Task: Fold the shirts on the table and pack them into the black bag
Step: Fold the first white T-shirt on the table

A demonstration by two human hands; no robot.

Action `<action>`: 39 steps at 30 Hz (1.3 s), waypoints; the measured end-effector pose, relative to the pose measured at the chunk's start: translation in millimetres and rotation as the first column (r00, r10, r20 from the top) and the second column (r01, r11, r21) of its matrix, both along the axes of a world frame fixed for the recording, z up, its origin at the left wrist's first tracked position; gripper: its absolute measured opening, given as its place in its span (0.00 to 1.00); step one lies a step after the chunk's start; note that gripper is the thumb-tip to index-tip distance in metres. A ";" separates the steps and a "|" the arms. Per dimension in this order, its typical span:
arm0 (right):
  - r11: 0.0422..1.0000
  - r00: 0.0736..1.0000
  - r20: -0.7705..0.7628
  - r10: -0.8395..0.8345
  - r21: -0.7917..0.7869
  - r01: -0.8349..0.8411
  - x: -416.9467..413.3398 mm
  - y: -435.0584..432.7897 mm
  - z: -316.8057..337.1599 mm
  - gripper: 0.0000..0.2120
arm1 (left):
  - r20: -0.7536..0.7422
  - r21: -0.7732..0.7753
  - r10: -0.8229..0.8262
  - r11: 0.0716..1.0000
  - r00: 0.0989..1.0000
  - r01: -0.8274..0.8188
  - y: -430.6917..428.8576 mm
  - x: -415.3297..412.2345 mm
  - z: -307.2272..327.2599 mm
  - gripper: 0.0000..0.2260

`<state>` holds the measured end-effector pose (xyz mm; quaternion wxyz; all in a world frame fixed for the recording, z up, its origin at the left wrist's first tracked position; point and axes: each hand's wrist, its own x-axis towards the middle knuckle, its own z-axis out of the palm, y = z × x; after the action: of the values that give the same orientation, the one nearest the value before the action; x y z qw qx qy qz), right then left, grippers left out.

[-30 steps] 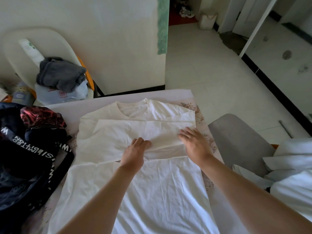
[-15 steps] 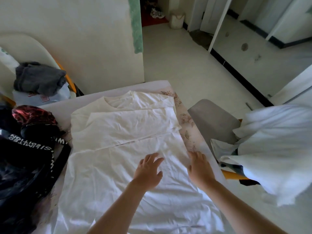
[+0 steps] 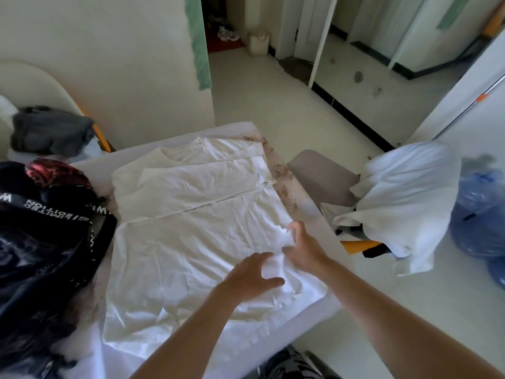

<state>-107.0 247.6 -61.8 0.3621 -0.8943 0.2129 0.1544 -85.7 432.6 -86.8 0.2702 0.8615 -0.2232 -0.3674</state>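
Observation:
A white shirt (image 3: pixel 191 242) lies flat on the table (image 3: pixel 273 340), collar at the far end and its sleeves folded across the chest. My right hand (image 3: pixel 303 250) is at the shirt's right edge, where its curled fingers pinch a small bunch of cloth. Just left of it, my left hand (image 3: pixel 251 274) lies on the lower body of the shirt with fingers and thumb spread. The black bag (image 3: pixel 49 242) with white lettering on its strap sits on the table's left side, touching the shirt's left edge.
A grey chair (image 3: pixel 319 176) stands right of the table, and a heap of white clothes (image 3: pixel 404 198) hangs over it. A blue plastic bag (image 3: pixel 481 214) is on the floor further right. A grey garment (image 3: pixel 52 129) lies on a chair at the back left.
Both hands have drawn back from the folded sleeves, down the shirt's body to its right edge. My right hand has taken hold of the edge. The view has swung right.

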 end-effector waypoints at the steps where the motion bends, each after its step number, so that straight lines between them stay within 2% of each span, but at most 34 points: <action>1: 0.998 0.999 0.040 -0.013 0.066 0.011 7.0 6.8 12.3 0.18 | -0.062 -0.020 0.039 0.999 0.997 -0.040 2.4 -1.5 4.9 0.41; 3: 0.982 0.995 0.091 -0.044 0.186 0.026 18.8 19.3 31.9 0.10 | -0.138 -0.061 0.115 0.990 0.984 -0.125 9.7 -3.7 14.7 0.46; 5: 0.941 0.993 0.089 -0.083 0.334 0.049 28.0 30.4 45.5 0.08 | -0.176 -0.085 0.161 0.980 0.971 -0.178 20.2 -4.1 21.3 0.46; 6: 0.920 0.991 0.080 -0.104 0.386 0.065 32.1 35.0 49.5 0.08 | -0.177 -0.075 0.171 0.979 0.969 -0.187 26.4 -2.9 23.2 0.41; 9: 0.873 0.969 0.067 -0.237 0.453 0.182 51.0 39.1 52.4 0.07 | -0.102 -0.019 0.211 0.977 0.972 -0.214 39.6 13.9 27.1 0.12; 10: 0.837 0.950 0.050 -0.309 0.489 0.246 60.6 37.6 53.3 0.07 | -0.098 -0.020 0.239 0.970 0.966 -0.242 42.9 24.2 30.5 0.07; 12: 0.737 0.899 -0.001 -0.438 0.572 0.360 85.9 33.1 54.1 0.06 | -0.096 -0.037 0.299 0.952 0.949 -0.304 47.4 48.7 40.2 0.08; 14: 0.585 0.828 -0.098 -0.552 0.662 0.468 119.9 27.9 54.0 0.08 | -0.096 -0.094 0.376 0.918 0.922 -0.385 49.2 74.2 51.6 0.05; 15: 0.511 0.794 -0.143 -0.591 0.696 0.505 139.3 24.9 53.6 0.11 | -0.094 -0.132 0.419 0.894 0.903 -0.429 49.4 86.0 57.0 0.07; 16: 0.456 0.769 -0.167 -0.617 0.721 0.522 158.6 22.2 55.7 0.13 | -0.048 -0.138 0.444 0.884 0.895 -0.446 49.4 97.6 59.5 0.19; 18: 0.346 0.746 -0.153 -0.648 0.813 0.468 197.9 17.0 62.2 0.18 | 0.168 -0.018 0.379 0.924 0.910 -0.381 47.6 120.7 61.8 0.41; 20: 0.242 0.765 -0.129 -0.631 0.904 0.352 229.0 13.0 65.6 0.22 | 0.345 0.069 0.299 0.937 0.890 -0.342 44.4 143.9 59.5 0.49; 21: 0.266 0.792 -0.108 -0.601 0.907 0.325 240.4 11.5 63.4 0.24 | 0.390 0.087 0.291 0.933 0.874 -0.349 43.4 155.4 57.1 0.49; 22: 0.406 0.836 -0.049 -0.546 0.857 0.316 247.1 11.5 63.6 0.27 | 0.410 0.096 0.290 0.929 0.865 -0.357 43.5 166.5 51.8 0.47; 23: 0.640 0.896 0.032 -0.443 0.712 0.291 251.3 11.8 61.0 0.29 | 0.418 0.109 0.284 0.927 0.863 -0.358 44.6 175.5 46.2 0.45; 24: 0.845 0.952 0.078 -0.295 0.486 0.222 252.4 13.2 58.6 0.30 | 0.410 0.137 0.265 0.928 0.873 -0.346 46.4 182.0 38.8 0.43; 25: 0.957 0.987 0.076 -0.145 0.263 0.120 253.9 13.4 49.7 0.31 | 0.394 0.182 0.226 0.931 0.891 -0.317 48.2 186.0 32.0 0.42; 26: 0.994 0.998 0.063 0.003 0.113 -0.011 253.9 13.7 40.3 0.30 | 0.363 0.234 0.179 0.932 0.914 -0.276 50.3 188.0 25.2 0.42; 28: 0.953 0.954 0.051 0.295 -0.090 -0.289 254.0 11.4 16.1 0.29 | 0.282 0.326 0.082 0.929 0.956 -0.176 55.8 189.3 8.6 0.44; 30: 0.837 0.868 -0.002 0.497 -0.262 -0.480 254.8 8.7 -6.6 0.33 | 0.241 0.395 -0.021 0.916 0.970 -0.078 60.6 187.8 -5.3 0.48; 33: 0.677 0.758 -0.059 0.649 -0.410 -0.612 267.2 4.8 -37.6 0.42 | 0.296 0.415 -0.058 0.907 0.953 -0.073 64.4 186.8 -18.3 0.49; 35: 0.572 0.692 -0.120 0.712 -0.472 -0.671 276.2 7.7 -48.2 0.46 | 0.352 0.356 0.025 0.921 0.936 -0.158 67.3 191.7 -25.6 0.43; 36: 0.533 0.671 -0.136 0.729 -0.502 -0.681 279.5 10.4 -49.8 0.45 | 0.357 0.299 0.094 0.931 0.929 -0.209 69.6 195.3 -28.9 0.37; 37: 0.504 0.654 -0.132 0.745 -0.530 -0.682 282.9 12.3 -52.0 0.39 | 0.349 0.234 0.153 0.941 0.925 -0.244 72.7 199.2 -31.3 0.30; 39: 0.492 0.624 -0.075 0.778 -0.545 -0.679 290.3 11.7 -51.4 0.20 | 0.333 0.163 0.195 0.952 0.923 -0.260 79.0 206.5 -29.3 0.18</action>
<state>183.3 259.2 -113.1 0.0211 -0.9710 -0.1871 0.1471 120.7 511.6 -116.1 0.1827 0.9520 -0.1224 -0.2131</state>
